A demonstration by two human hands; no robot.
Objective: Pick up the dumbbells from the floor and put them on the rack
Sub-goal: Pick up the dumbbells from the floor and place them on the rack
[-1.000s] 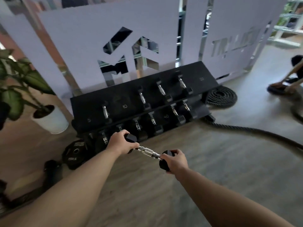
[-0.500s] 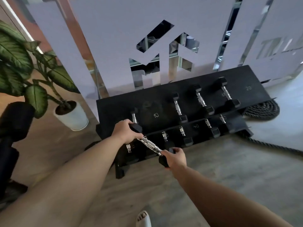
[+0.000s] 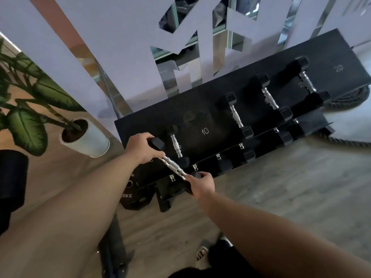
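I hold a small black dumbbell (image 3: 174, 166) with a chrome handle over the left end of the black two-tier rack (image 3: 210, 109). My left hand (image 3: 141, 149) grips its far head and my right hand (image 3: 201, 184) grips its near head. The dumbbell slants across the front edge of the upper shelf, just left of another small dumbbell (image 3: 176, 144) lying there. Several more dumbbells sit further right on both shelves, such as a larger dumbbell (image 3: 236, 115). Part of the lower shelf is hidden behind my hands.
A potted plant in a white pot (image 3: 88, 139) stands left of the rack. A black weight plate (image 3: 133, 194) leans on the floor under the rack's left end. A coiled battle rope (image 3: 349, 101) lies at the right. A frosted glass partition (image 3: 124, 53) stands behind the rack.
I have come closer to the rack, which now fills the view. Both hands have carried the dumbbell forward and up to the left end of the upper shelf.
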